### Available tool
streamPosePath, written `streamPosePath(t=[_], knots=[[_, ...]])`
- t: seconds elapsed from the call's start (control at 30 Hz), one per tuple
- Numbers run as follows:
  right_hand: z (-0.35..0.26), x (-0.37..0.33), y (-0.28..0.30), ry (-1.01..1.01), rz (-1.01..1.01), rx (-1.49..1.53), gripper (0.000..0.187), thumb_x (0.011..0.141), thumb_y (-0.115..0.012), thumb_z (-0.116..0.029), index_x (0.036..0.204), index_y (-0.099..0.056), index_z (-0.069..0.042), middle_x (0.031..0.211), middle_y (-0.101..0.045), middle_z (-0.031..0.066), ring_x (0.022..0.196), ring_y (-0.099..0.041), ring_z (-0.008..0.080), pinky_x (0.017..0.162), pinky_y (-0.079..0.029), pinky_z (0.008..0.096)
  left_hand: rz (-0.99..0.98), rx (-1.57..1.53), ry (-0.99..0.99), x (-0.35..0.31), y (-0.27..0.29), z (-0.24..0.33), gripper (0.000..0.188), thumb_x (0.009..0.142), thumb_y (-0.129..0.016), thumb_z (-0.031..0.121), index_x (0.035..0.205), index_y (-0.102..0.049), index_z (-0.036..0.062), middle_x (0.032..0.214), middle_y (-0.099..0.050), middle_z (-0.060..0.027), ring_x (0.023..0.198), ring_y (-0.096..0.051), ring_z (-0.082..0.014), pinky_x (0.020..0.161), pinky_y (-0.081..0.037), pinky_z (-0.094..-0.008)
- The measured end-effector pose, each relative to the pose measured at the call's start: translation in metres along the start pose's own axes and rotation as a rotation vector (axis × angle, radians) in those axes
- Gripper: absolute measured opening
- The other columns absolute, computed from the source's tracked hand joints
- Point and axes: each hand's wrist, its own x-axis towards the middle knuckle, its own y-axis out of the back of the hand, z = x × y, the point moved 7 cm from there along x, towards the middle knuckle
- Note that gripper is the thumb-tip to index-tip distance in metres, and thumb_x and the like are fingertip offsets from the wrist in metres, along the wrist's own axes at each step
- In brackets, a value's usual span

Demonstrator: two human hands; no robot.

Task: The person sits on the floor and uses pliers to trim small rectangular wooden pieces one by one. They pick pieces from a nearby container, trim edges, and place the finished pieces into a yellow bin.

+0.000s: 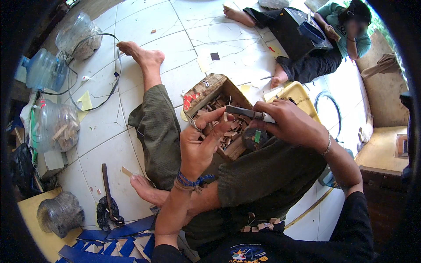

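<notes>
My left hand (202, 141) pinches a small wooden piece (226, 116) between thumb and fingers. Wrapped round the pale handle of a knife (240, 111), my right hand (291, 120) keeps its flat, dark blade pointing left. The blade lies against or just above the wooden piece; I cannot tell which. Below both hands stands a wooden box (206, 87) with many small wood chips (230, 127) in it. Beside the box, a dark round object with a green patch (257, 136) sits near my right hand. More small wood pieces (263, 226) lie on my lap.
A yellow basin (291, 93) is beyond my right hand. Another person (329, 55) sits at the upper right by a black box (296, 35). Clear plastic containers (55, 127) line the left, near a looped black strap (118, 70). Blue trays (109, 252) lie at lower left.
</notes>
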Motion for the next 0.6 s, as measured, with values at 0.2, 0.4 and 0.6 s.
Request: streamPosePath(t=[0.2, 0.4, 0.6], knots=[[-0.004, 0.01, -0.001, 0.141, -0.279, 0.232, 0.047, 0.103, -0.066, -0.042, 0.137, -0.064, -0.011, 0.077, -0.068, 0.0262, 0.073, -0.07, 0.0424, 0.067, -0.052, 0.0521, -0.142, 0.147, -0.19, 0.004, 0.004, 0.014, 0.037, 0.093, -0.072, -0.007, 0.13, -0.07, -0.0004, 0.113, -0.073, -0.0102, 0.098, -0.069, -0.0114, 0.084, -0.06, -0.0246], [0.021, 0.013, -0.004, 0.079, -0.091, 0.043, 0.032, 0.1, -0.071, -0.029, 0.124, -0.068, -0.009, 0.094, -0.073, 0.016, 0.094, -0.071, 0.0329, 0.082, -0.052, 0.0457, -0.103, 0.433, -0.333, 0.013, 0.006, 0.023, 0.042, 0.09, -0.076, -0.004, 0.13, -0.073, 0.0055, 0.114, -0.073, -0.0099, 0.099, -0.073, -0.0152, 0.08, -0.063, -0.0303], [0.035, 0.011, 0.006, 0.097, 0.224, -0.112, 0.029, 0.1, -0.067, -0.028, 0.124, -0.067, -0.012, 0.096, -0.074, 0.0139, 0.091, -0.071, 0.0319, 0.09, -0.046, 0.0441, -0.082, 0.698, -0.421, 0.01, -0.001, 0.025, 0.044, 0.088, -0.078, 0.0, 0.131, -0.073, 0.0118, 0.113, -0.073, -0.0085, 0.098, -0.075, -0.0219, 0.077, -0.064, -0.0333]])
